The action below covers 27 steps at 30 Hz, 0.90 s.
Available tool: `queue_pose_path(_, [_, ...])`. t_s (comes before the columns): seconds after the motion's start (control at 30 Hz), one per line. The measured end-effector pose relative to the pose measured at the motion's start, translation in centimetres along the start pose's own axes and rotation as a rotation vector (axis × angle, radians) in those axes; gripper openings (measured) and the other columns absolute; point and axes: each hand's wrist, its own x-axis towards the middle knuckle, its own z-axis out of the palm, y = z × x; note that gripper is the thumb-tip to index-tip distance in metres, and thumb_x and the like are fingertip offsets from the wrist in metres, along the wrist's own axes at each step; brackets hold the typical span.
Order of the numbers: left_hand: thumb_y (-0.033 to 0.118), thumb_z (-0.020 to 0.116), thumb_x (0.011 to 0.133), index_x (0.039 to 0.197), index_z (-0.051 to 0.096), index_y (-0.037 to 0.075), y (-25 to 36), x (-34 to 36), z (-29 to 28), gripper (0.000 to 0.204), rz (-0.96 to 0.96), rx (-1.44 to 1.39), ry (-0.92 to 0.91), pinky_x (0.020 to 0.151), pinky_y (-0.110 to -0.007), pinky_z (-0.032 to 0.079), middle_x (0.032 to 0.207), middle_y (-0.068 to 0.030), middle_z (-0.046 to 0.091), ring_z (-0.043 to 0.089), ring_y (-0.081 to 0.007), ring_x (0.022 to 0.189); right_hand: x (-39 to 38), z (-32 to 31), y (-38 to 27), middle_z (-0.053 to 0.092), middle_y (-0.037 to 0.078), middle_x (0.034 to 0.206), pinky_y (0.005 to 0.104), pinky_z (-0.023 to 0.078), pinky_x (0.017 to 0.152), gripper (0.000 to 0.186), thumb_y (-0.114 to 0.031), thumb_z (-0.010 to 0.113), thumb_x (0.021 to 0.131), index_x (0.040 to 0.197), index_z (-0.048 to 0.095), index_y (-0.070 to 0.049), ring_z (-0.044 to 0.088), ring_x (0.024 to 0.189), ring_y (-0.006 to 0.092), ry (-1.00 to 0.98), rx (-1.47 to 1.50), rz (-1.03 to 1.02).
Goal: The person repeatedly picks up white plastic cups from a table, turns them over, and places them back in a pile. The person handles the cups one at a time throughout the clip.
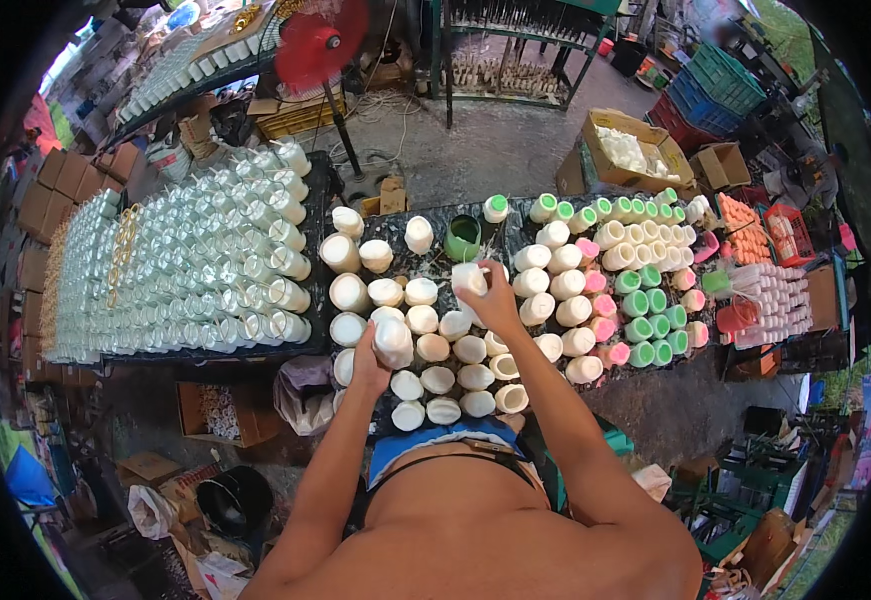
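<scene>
Wrapped around a white cylindrical mould (394, 343), my left hand (369, 362) grips it tight just above the cluster of cream-coloured moulds (443, 380) that stand on the dark worktable (396, 265) right in front of me. Further out, my right hand (494, 303) is closed on a smaller white piece (470, 278), lifted over the middle of the table, near a green cup (463, 238) that stands upright behind it. Both pieces I hold are clear of the table surface, the left one low and close to my body, the right one higher and farther away. To my right sit rows of white, green and pink moulds (628, 300), packed side by side. To my left a second table carries a dense field of white cups (196, 265) in tidy rows. Behind that table stands a red fan (321, 45) on a pole, and an open cardboard box (628, 150) with white pieces rests on the floor beyond the right rows.
</scene>
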Motion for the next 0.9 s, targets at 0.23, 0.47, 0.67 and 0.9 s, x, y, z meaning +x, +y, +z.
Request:
queue_pose_path(0.23, [0.035,0.065,0.097,0.134,0.057,0.006,-0.5,-2.0,1.0,0.047,-0.053,-0.018,0.014,0.106,-0.047,0.047,0.13,-0.01,0.065,0.061,-0.0274,0.122,5.3,3.4,4.1,0.062,0.023,0.12,0.0472,0.055,0.088,0.054,-0.012,0.079,0.076,0.123,0.054,-0.002,0.064,0.106,0.0435,-0.054,-0.522,-0.285])
queue_pose_path(0.47, [0.034,0.065,0.097,0.135,0.056,0.003,-0.1,-1.9,1.5,0.05,-0.073,0.039,-0.021,0.107,-0.045,0.047,0.13,-0.0102,0.064,0.061,-0.0271,0.122,5.5,4.9,3.8,0.065,0.019,0.116,0.0476,0.057,0.086,0.047,-0.015,0.08,0.077,0.115,0.055,-0.004,0.067,0.104,0.0384,-0.101,-0.734,-0.177])
queue_pose_path(0.67, [0.036,0.064,0.099,0.133,0.057,0.004,-0.9,-1.8,1.0,0.048,-0.068,0.133,-0.063,0.104,-0.043,0.048,0.127,-0.0089,0.065,0.062,-0.0253,0.119,7.7,5.0,0.7,0.064,0.016,0.124,0.0453,0.056,0.086,0.053,-0.018,0.081,0.078,0.123,0.056,-0.005,0.067,0.105,0.0358,-0.063,-0.722,-0.497])
queue_pose_path(0.9, [0.035,0.064,0.098,0.131,0.057,0.005,-0.6,-3.3,0.6,0.045,-0.024,0.204,-0.089,0.102,-0.041,0.049,0.124,-0.0059,0.066,0.063,-0.0218,0.116,11.7,7.8,-4.4,0.065,0.015,0.117,0.0464,0.057,0.084,0.053,-0.02,0.078,0.079,0.125,0.057,-0.006,0.068,0.101,0.0359,-0.238,-0.758,-0.568])
